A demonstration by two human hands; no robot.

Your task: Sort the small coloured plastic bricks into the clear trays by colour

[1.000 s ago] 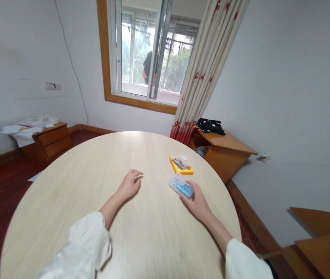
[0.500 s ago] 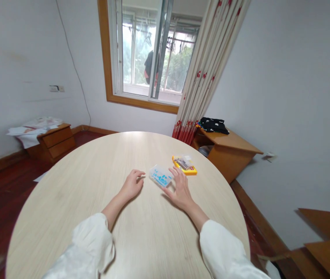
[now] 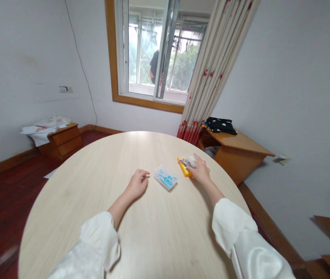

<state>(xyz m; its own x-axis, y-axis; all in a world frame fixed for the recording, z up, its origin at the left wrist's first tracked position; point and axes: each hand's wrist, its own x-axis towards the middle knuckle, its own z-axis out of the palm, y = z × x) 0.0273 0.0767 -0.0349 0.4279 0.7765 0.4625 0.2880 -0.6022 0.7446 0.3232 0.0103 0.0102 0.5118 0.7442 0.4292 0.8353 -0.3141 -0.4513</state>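
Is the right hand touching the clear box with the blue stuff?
No, the right hand is at the yellow box, and bare table shows between it and the clear box.

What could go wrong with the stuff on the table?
The clear plastic packet lies on top of the yellow box, under the right hand, so it might slip off if only the box gets pulled.
The clear case with blue markings lies close to the left hand, so a careless nudge could push it.
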